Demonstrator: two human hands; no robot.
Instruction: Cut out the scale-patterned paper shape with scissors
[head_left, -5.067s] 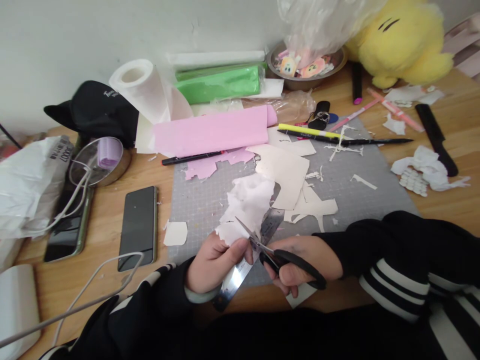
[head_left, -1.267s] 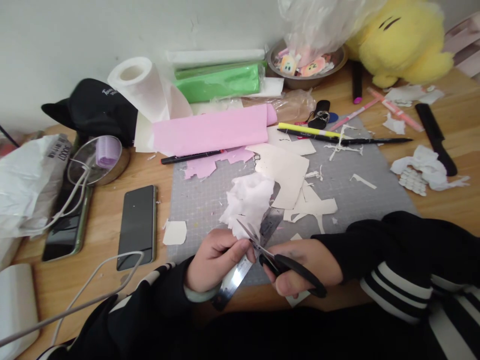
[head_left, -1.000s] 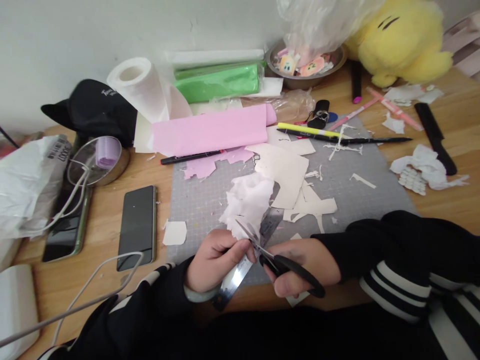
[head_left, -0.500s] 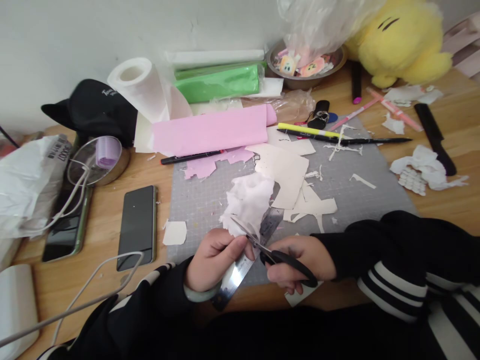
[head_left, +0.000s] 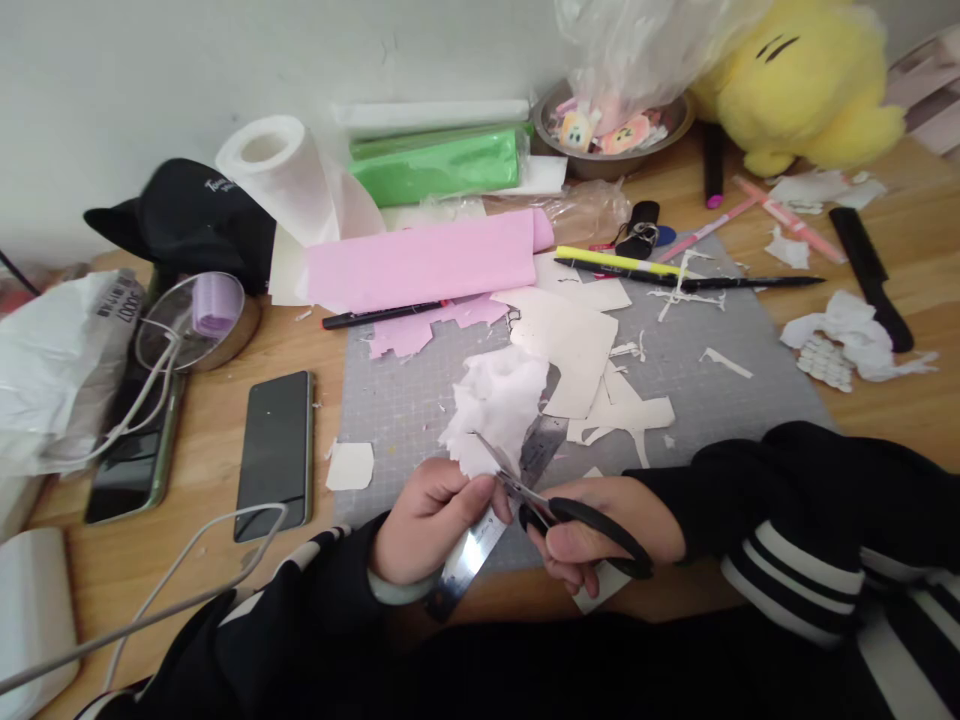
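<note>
My right hand (head_left: 600,530) is closed round the black handles of a pair of scissors (head_left: 600,522), whose blades point up and left over a crumpled white tissue (head_left: 502,400). My left hand (head_left: 442,515) pinches thumb to finger right beside the blades, at the tissue's lower edge; what lies between its fingertips is too small to make out. A metal ruler (head_left: 476,560) runs slantwise beneath both hands. White paper pieces (head_left: 566,340) lie just past the tissue on the grey cutting mat (head_left: 397,400).
Two phones, the nearer one (head_left: 274,450) beside the mat, and a cable (head_left: 180,600) are at the left. Pink folded sheets (head_left: 420,260), pens (head_left: 630,265) and a metal bowl (head_left: 675,115) lie farther back. A black comb (head_left: 870,280) is at the right.
My right hand has shifted slightly right and down, and the scissor handles have spread wider apart. My left hand has hardly moved.
</note>
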